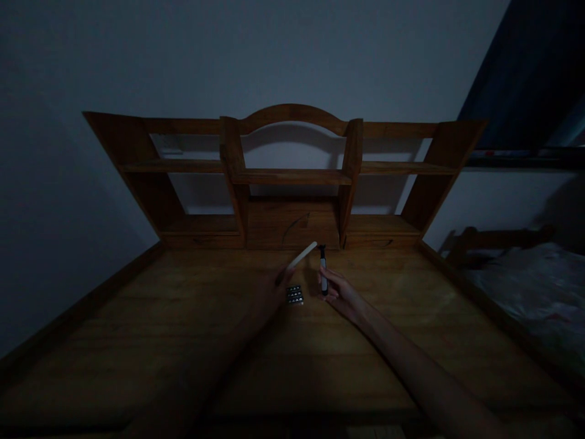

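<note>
Wood: warm brown tabletop (137,341), dimly lit, carrying a shelved hutch (292,177) along its far edge.
Left hand: the left hand (274,286) is in deep shadow, closed around the lower end of a pale flat stick (302,255) that slants up and to the right; the finger positions cannot be made out.
Right hand: the right hand (340,294) is pinched around a slim razor-like tool (323,272), held upright with its dark head on top.
Relation: the stick's tip and the tool's head are just beside each other, above the tabletop.
Small pack: a dark pack with rows of pale marks (295,294) lies on the tabletop between the two hands.
Writing: none readable; too dark and small.
Edges and room: bare wood spreads left and right; a bed (534,286) stands past the right edge.
</note>
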### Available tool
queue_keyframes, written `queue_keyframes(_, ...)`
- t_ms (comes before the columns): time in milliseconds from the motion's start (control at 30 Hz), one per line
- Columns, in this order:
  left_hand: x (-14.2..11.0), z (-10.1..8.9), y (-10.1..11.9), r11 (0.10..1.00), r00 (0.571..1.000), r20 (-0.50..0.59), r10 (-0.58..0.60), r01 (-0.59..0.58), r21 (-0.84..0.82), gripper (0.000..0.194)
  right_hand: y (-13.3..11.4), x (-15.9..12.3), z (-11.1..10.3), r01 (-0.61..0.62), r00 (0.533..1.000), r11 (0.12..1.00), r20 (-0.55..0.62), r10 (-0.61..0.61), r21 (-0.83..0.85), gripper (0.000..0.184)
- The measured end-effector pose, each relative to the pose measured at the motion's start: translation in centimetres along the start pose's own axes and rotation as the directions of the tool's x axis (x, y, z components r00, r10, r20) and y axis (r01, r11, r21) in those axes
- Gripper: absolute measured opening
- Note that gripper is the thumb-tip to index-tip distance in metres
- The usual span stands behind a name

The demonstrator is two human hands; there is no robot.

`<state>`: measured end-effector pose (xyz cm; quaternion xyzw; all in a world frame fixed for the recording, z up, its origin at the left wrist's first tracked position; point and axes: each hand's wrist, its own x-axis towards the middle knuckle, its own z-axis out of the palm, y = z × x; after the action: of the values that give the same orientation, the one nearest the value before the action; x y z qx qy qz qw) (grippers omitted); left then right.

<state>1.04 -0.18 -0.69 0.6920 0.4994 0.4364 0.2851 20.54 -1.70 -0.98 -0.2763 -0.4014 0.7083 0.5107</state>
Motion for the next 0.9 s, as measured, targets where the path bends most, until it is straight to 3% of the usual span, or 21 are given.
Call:
queue_keyframes(167,0.0,0.2,0.3,1.000,0.998,0.064,-0.004,0.004,-0.008,0.044,0.2,0.1,-0.1,-0.017,0.999,1.000,-0.045,0.018,0.024,0.025)
queue_keyframes(400,0.3,0.2,-0.4,0.998,1.000,0.001,-0.024,0.024,-0.062,0.045,0.3,0.1,-0.1,0.005,0.999,1.000,-0.034,-0.005,0.012,0.026)
queue_keyframes(567,0.5,0.1,-1.0,0.995,0.998,0.053,-0.038,0.043,-0.094,0.048,0.3,0.1,-0.1,-0.005,0.999,1.000,-0.047,0.006,0.017,0.023)
queue_keyframes(700,0.7,-0.1,-0.8,0.991,0.999,-0.006,-0.052,0.051,-0.125,0.048,0.2,0.0,-0.1,0.001,1.000,1.000,-0.027,0.000,0.014,0.025)
queue_keyframes(900,0.0,0.5,0.3,0.990,0.995,0.097,0.033,-0.020,-0.138,0.046,0.2,0.0,0.2,0.020,1.000,1.000,-0.002,-0.021,-0.017,0.028)
